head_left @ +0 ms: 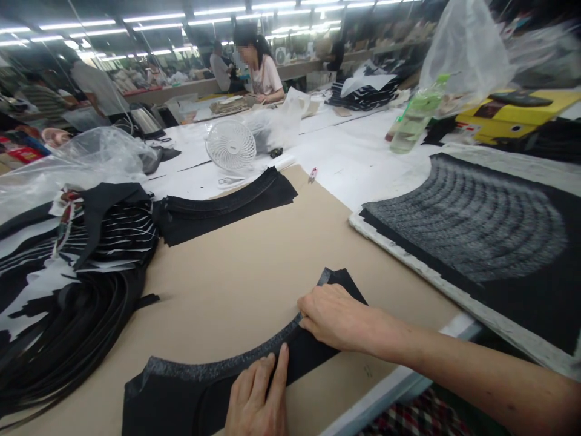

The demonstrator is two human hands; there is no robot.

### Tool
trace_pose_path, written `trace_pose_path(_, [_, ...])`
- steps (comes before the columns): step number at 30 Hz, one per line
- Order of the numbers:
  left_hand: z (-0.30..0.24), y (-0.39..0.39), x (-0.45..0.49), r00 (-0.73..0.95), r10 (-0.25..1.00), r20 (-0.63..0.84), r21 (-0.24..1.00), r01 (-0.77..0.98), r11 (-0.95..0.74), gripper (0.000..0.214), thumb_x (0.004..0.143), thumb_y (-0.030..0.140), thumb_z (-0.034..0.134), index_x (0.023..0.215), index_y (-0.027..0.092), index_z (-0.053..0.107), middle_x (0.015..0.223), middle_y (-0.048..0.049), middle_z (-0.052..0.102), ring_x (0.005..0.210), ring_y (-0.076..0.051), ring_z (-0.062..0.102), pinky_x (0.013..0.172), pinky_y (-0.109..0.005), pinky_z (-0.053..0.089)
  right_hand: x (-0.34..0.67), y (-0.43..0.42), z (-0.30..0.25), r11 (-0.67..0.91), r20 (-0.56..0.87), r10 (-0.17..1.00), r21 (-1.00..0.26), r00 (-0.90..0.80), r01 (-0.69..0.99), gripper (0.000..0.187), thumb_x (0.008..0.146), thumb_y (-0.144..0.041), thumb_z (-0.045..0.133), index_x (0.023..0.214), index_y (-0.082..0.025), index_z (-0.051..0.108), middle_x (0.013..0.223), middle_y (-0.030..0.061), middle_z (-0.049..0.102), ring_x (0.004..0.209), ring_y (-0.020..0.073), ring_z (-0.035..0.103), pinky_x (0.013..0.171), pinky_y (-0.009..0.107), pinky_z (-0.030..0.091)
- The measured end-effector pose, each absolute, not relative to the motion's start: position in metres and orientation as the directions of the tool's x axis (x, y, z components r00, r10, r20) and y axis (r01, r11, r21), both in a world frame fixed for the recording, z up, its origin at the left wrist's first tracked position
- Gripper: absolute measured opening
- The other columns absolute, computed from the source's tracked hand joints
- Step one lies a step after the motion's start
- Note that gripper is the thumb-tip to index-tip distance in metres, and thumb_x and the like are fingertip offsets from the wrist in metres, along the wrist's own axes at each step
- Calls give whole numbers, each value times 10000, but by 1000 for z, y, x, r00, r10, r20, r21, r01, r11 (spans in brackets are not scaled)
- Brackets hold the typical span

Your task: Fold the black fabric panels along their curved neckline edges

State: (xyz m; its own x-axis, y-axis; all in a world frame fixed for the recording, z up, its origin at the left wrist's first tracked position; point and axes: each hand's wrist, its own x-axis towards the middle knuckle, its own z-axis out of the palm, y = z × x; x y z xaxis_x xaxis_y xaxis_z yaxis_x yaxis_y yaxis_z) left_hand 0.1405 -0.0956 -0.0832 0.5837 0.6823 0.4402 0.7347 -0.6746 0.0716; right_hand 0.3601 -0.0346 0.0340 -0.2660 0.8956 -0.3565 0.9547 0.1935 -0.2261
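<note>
A curved black fabric piece (pixel 181 393) with a grey strip along its inner edge lies on the brown cardboard sheet (pixel 245 260) at the near edge of the table. My left hand (pixel 256 396) lies flat on it, fingers stretched out and pressing the grey edge. My right hand (pixel 336 318) rests on the right end of the piece, fingers curled down and pinching the curved edge.
A stack of curved black pieces (pixel 222 203) lies further back. Black strips and striped fabric (pixel 68 290) pile up at left. A board with arced grey strips (pixel 476 224) sits right. A small white fan (pixel 230 145), a bottle (pixel 415 118), plastic bags and seated people are behind.
</note>
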Motion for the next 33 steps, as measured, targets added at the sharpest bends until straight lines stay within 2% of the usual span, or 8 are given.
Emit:
trace_pose_path(10, [-74, -94, 144, 585, 696, 416, 78, 740, -668, 514, 806, 53, 445, 1281, 218, 549, 971, -36, 675, 889, -180, 588, 820, -338, 391, 357, -33, 37, 166, -408, 879, -219, -245, 961, 219, 848, -200, 531, 820, -107, 727, 749, 173, 713, 774, 271, 696, 650, 303, 464])
trace_pose_path(15, [-67, -90, 156, 557, 692, 459, 105, 739, -665, 425, 840, 54, 427, 1198, 206, 597, 1155, -74, 637, 1038, -195, 574, 867, -342, 402, 359, -36, 33, 145, -393, 892, -223, -225, 964, 203, 875, -241, 544, 889, -108, 696, 792, 161, 703, 842, 267, 679, 758, 334, 451])
trace_pose_path(19, [-68, -88, 178, 597, 665, 449, 159, 679, -717, 510, 853, 20, 328, 1326, 125, 486, 1157, -101, 624, 1088, -200, 548, 924, -333, 407, 362, -43, 25, 136, -342, 916, -231, -211, 963, 197, 889, -267, 552, 943, -116, 666, 836, 145, 694, 916, 280, 654, 896, 392, 386])
trace_pose_path(23, [-78, -87, 191, 612, 640, 464, 137, 664, -735, 553, 839, -7, 332, 1375, 92, 424, 1088, -99, 641, 1013, -200, 565, 909, -331, 413, 376, -40, 25, 81, -327, 930, -265, -169, 961, 238, 859, -335, 600, 936, -121, 669, 857, 140, 697, 928, 291, 643, 955, 422, 320])
trace_pose_path(26, [-83, -87, 191, 614, 639, 464, 125, 668, -733, 513, 848, 23, 357, 1342, 108, 468, 1043, -82, 653, 936, -198, 571, 841, -321, 424, 399, -28, 32, 32, -364, 921, -291, -142, 956, 236, 824, -367, 626, 893, -150, 689, 819, 116, 706, 868, 278, 653, 896, 393, 353])
trace_pose_path(29, [-85, -85, 191, 613, 645, 457, 98, 686, -721, 456, 873, 61, 381, 1310, 109, 498, 993, -75, 662, 860, -194, 569, 784, -331, 418, 422, -17, 36, -1, -391, 911, -328, -135, 945, 183, 807, -328, 623, 880, -181, 703, 804, 87, 713, 801, 245, 658, 737, 308, 390])
trace_pose_path(33, [-87, -83, 194, 602, 642, 475, 55, 708, -705, 400, 891, 99, 434, 1277, 134, 535, 923, -57, 675, 809, -182, 574, 734, -332, 398, 436, -13, 30, -24, -406, 901, -392, -150, 919, 178, 823, -313, 581, 880, -202, 709, 802, 58, 714, 748, 196, 647, 583, 249, 349])
